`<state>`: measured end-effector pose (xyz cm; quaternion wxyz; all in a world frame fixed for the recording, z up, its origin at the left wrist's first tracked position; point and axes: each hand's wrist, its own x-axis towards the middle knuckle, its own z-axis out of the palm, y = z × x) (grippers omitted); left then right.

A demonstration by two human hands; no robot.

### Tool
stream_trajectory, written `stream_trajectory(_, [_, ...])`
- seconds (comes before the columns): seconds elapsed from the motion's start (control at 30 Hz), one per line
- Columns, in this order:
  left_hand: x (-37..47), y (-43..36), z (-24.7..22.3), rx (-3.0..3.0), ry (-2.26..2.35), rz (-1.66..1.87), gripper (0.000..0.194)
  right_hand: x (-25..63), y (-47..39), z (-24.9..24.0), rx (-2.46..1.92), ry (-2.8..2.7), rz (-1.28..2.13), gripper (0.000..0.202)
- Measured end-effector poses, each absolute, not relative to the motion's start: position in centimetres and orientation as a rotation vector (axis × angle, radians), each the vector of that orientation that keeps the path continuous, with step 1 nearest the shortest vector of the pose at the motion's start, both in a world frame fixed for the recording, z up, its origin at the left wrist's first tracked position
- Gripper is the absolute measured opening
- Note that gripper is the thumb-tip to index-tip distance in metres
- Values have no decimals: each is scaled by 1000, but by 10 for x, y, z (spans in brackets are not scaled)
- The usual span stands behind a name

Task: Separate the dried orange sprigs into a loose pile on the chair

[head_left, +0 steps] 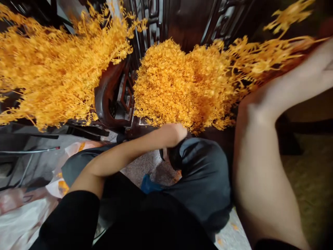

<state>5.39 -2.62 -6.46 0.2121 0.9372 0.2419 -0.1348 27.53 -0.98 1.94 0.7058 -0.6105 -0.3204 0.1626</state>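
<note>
Clothing of the person: black top, lower centre; its left sleeve, lower left, short, ending near the elbow; right sleeve, cropped by the bottom edge; trousers, dark grey, loose, creased at the knee.

Dark, glossy wooden backrest, openwork beside a solid panel, beyond left hand. Scrolled wooden armrest ahead and left of it. Floor below that hand: grey, speckled. Thin metal rod well to its left. Highlights on wood; dim brownish area below right hand, unidentified.
</note>
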Motion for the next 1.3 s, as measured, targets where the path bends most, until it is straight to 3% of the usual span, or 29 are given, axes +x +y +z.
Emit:
stream_trajectory(0.07, [68,7,-33,2702,924,38,34,267,-13,18,-1272,-616,-127,90])
stream_trajectory(0.13, [79,35,-19,2733,982,323,56,267,-11,12,-1260,-617,-327,91])
stream_trajectory(0.2, [89,54,-26,2743,1072,337,66,275,-6,2,-1243,-653,-314,89])
stream_trajectory(0.33, [104,69,-74,2737,1250,16,78,292,8,-14,-1054,-719,-246,50])
stream_trajectory(0.5, [119,86,-92,2768,1260,-52,72,286,9,-9,-1019,-696,-197,33])
stream_trajectory(0.63, [104,102,-22,2674,1245,401,49,269,-6,2,-1137,-812,-2,33])
stream_trajectory(0.73, [77,93,39,2470,1203,816,52,250,-15,4,-1294,-1171,383,38])
stream_trajectory(0.8, [62,79,61,2330,1028,751,56,234,-15,1,-1303,-1354,521,41])
stream_trajectory(0.97, [30,55,52,1980,816,421,59,201,-6,-4,-1276,-1382,539,41])
stream_trajectory(1.03, [15,55,46,1900,771,404,47,198,-4,-2,-1271,-1391,682,43])
stream_trajectory(1.13, [-6,58,45,1822,775,564,33,200,-4,6,-1167,-1310,925,46])
stream_trajectory(1.3, [-29,58,47,1787,942,827,41,191,-3,25,-1076,-1343,1040,77])
